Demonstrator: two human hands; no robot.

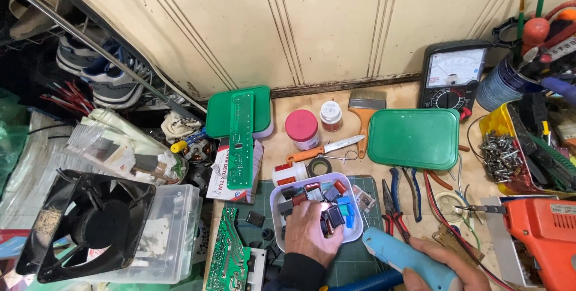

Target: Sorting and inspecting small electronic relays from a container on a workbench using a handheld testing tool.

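Left hand [309, 231] curled, fingers down in white tray [277, 194] of small electronic components [333, 202], bench centre on green cutting mat [360, 255]. Right hand [447, 270] gripping light-blue tool [403, 256], beside tray.

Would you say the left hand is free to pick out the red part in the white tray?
Probably yes. The left hand already rests inside the white tray, and the red part lies uncovered just beyond its fingertips, with nothing over it.
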